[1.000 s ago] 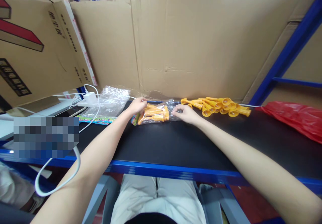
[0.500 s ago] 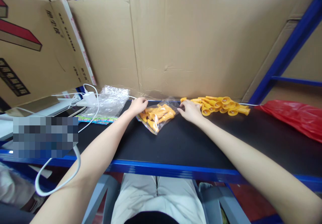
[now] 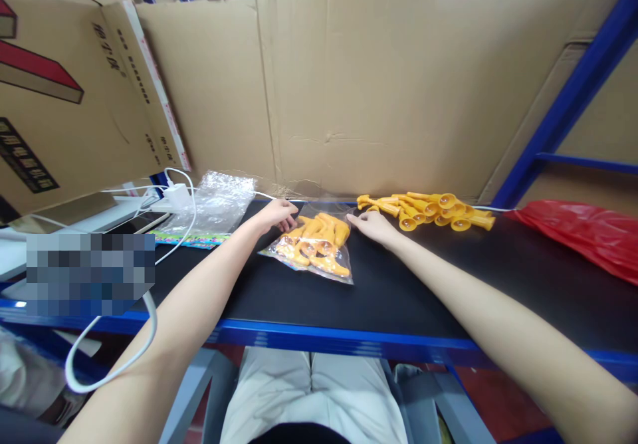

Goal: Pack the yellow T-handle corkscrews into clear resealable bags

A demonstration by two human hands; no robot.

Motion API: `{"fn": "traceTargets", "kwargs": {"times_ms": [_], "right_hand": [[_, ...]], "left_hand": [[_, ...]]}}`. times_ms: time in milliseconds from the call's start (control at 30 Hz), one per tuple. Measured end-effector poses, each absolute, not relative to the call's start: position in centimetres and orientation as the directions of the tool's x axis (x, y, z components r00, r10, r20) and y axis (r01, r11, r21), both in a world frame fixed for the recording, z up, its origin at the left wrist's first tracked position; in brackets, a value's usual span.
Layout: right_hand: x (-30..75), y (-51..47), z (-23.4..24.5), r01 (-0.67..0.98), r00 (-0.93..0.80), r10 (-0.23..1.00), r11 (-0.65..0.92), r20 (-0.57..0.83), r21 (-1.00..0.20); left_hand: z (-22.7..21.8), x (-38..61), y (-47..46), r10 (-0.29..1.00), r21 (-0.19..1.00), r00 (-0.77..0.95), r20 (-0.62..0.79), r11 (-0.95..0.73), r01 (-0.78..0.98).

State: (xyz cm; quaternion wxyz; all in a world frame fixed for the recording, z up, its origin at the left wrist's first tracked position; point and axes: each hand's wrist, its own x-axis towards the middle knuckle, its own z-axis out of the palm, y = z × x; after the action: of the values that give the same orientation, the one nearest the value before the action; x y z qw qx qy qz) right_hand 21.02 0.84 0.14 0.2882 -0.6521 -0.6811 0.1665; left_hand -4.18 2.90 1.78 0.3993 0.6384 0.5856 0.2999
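A clear plastic bag lies flat on the black tabletop between my hands. Several yellow plastic horn-shaped pieces fill it, their flared ends showing through the film. My left hand grips the bag's upper left edge with bent fingers. At the upper right edge, my right hand pinches the film between its fingertips. Just beyond my right hand lies a loose heap of the same yellow horn-shaped pieces.
Clear bags with a colourful strip lie at the left, near a white charger and cable. A red plastic bag is at the right. A cardboard wall stands behind. The blue table edge runs in front.
The filled bag has turned and spread flatter, its lower edge coming nearer to me. My right hand has shifted slightly left and down onto the bag's edge, away from the heap.
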Motion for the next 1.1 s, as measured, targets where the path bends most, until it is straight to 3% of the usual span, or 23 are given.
{"fn": "traceTargets", "kwargs": {"times_ms": [133,333,567,767,1100], "right_hand": [[20.9,0.8,-0.1,0.681,0.018,0.99,0.093,0.143,-0.726],[20.6,1.0,-0.4,0.549,-0.03,0.994,0.1,0.1,-0.83],[20.6,1.2,-0.3,0.437,0.017,0.995,0.081,0.098,-0.896],[21.0,1.1,0.2,0.441,0.003,0.999,0.03,0.035,-0.897],[20.6,0.6,0.0,0.029,-0.12,0.986,-0.111,-0.114,-0.993]], "left_hand": [[1.7,-4.0,2.7,0.987,0.831,0.103,-0.124,0.046,0.554],[0.4,-3.9,3.1,0.995,0.757,-0.016,0.095,-0.062,0.651],[0.1,-3.8,3.2,0.998,0.813,0.001,0.064,-0.053,0.58],[-0.1,-4.5,4.1,1.0,0.803,-0.015,0.009,0.001,0.596],[-0.4,-3.9,4.0,0.994,0.954,0.111,-0.023,-0.011,0.301]]}}
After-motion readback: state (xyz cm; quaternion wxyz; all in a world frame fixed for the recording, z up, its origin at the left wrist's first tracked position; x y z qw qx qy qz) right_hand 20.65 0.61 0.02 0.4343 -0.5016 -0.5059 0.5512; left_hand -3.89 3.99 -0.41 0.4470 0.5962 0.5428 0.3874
